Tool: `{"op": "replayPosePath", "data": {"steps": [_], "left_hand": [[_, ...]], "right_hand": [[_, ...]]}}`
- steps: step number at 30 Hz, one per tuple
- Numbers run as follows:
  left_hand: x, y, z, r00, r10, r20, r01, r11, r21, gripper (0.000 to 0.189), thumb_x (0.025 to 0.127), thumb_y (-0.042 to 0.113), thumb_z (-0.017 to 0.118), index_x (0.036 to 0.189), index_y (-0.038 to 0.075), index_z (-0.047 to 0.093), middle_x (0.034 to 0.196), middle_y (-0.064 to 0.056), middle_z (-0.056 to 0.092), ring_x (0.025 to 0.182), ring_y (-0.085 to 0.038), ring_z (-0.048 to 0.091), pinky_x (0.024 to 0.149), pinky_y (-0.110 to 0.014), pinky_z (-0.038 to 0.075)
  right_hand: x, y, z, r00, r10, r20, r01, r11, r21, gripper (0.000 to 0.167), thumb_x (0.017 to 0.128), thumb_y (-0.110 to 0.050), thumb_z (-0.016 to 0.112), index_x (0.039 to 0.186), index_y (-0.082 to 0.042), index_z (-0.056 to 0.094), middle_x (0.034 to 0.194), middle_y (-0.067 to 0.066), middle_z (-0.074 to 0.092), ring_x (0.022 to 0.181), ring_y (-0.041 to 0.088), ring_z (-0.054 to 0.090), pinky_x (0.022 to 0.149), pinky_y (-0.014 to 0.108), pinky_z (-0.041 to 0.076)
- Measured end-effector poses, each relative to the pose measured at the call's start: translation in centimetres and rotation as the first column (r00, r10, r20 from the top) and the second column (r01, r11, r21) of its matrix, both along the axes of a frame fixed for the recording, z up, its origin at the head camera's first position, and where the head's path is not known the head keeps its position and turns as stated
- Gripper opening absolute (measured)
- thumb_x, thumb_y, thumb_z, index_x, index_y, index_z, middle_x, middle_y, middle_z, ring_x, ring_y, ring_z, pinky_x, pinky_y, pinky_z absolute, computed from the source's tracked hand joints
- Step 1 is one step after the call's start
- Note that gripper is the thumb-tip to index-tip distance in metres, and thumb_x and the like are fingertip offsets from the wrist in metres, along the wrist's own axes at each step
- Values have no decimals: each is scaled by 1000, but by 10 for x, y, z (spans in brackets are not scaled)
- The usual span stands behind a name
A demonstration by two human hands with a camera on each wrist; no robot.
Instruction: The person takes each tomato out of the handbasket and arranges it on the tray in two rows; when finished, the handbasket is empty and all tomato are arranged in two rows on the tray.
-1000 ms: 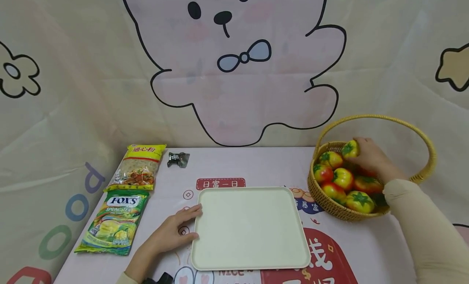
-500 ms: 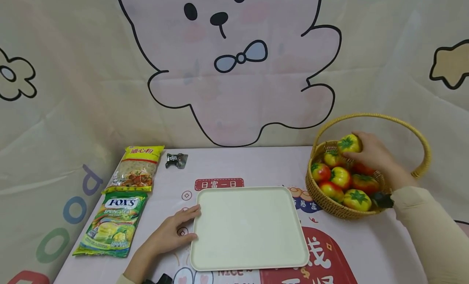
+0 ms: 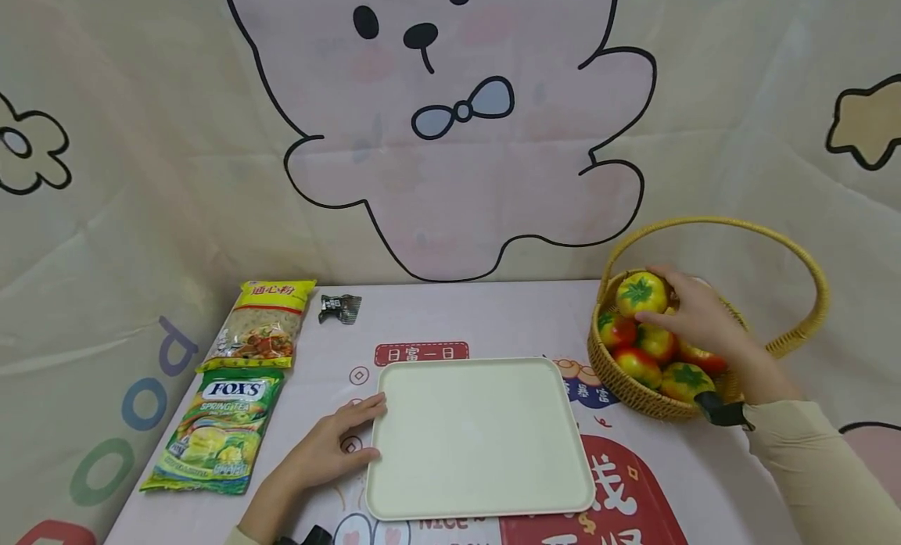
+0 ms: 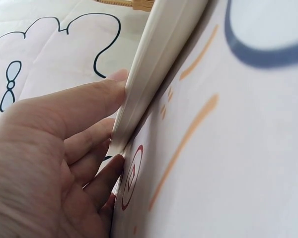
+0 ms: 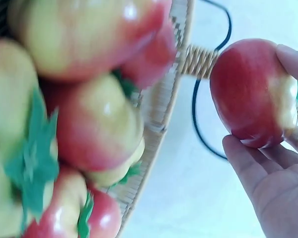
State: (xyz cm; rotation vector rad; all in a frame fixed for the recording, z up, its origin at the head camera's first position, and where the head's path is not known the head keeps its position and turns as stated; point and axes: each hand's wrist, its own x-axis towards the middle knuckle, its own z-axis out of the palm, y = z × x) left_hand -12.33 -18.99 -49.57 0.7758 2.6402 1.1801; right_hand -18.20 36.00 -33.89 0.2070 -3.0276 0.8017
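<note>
My right hand [image 3: 697, 314] grips a red-and-yellow tomato [image 3: 642, 293] with a green leafy top, over the far left part of the wicker basket [image 3: 637, 398]. In the right wrist view, the thumb and fingers clasp this tomato [image 5: 251, 94] from one side, apart from the other tomatoes [image 5: 97, 124]. Several tomatoes [image 3: 638, 367] lie in the basket, some hidden behind the hand. At the left edge of a pale green tray [image 3: 479, 443], my left hand [image 3: 327, 445] rests with its fingers spread. Its fingertips touch the tray's rim [image 4: 149, 69] in the left wrist view.
A tall handle [image 3: 802, 256] arches over the basket. Two snack bags stand on the left, a yellow-topped bag [image 3: 263, 322] behind a green Fox's candy bag [image 3: 218, 428]. A small black wrapped piece [image 3: 340, 309] lies near the back edge. A printed cloth backdrop [image 3: 457, 177] rises behind.
My right hand has lifted the tomato, then brought it left and slightly down, its leafy top turned toward the head camera. The left hand and tray have stayed put.
</note>
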Motion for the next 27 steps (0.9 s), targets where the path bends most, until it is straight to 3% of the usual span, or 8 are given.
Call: {"op": "replayPosePath", "data": {"steps": [7,11,14,22,27], "left_hand": [[0,1,2,1000,0,4,0,1000,1,64,78,39,75,135,19,54,147,6,43,137,-27,38,115,-10,11],[0,1,3,1000,3,8,-3,1000,0,64,78,38,74,135,19,54,147,6,43,138,-27,37,117,-17,13],[0,1,3,1000,8,16,-8,1000,-7,64,78,40,74,135,20,54,147,7,43,139,-27,36,116,-14,12],[0,0,1,1000,14,25,-14,1000,-20,63,79,43,73,136,23,53,148,10,42,139,-27,36,117,-19,13],[-1,0,1,1000,11,18,-11,1000,-18,63,79,43,73,136,23,53,148,10,42,139,-26,36,117,-20,14]], "right_hand": [[15,-30,-6,999,44,-31,-46,996,-79,77,88,-35,66,146,-5,27,136,25,41,114,44,48,91,64,47],[17,-54,-13,993,85,-76,-95,988,-126,73,87,-28,68,145,-6,31,134,24,43,113,40,50,89,59,51],[17,-73,-23,989,117,-92,-130,980,-154,73,86,-28,70,145,-7,32,132,21,45,113,37,52,90,55,52],[10,-124,-57,968,235,-85,-250,907,-337,75,83,-24,74,144,-7,35,140,18,43,124,36,48,101,51,45],[6,-154,-73,961,270,-58,-269,873,-407,74,81,-22,75,143,-9,37,143,15,44,127,32,46,103,47,45]]}}
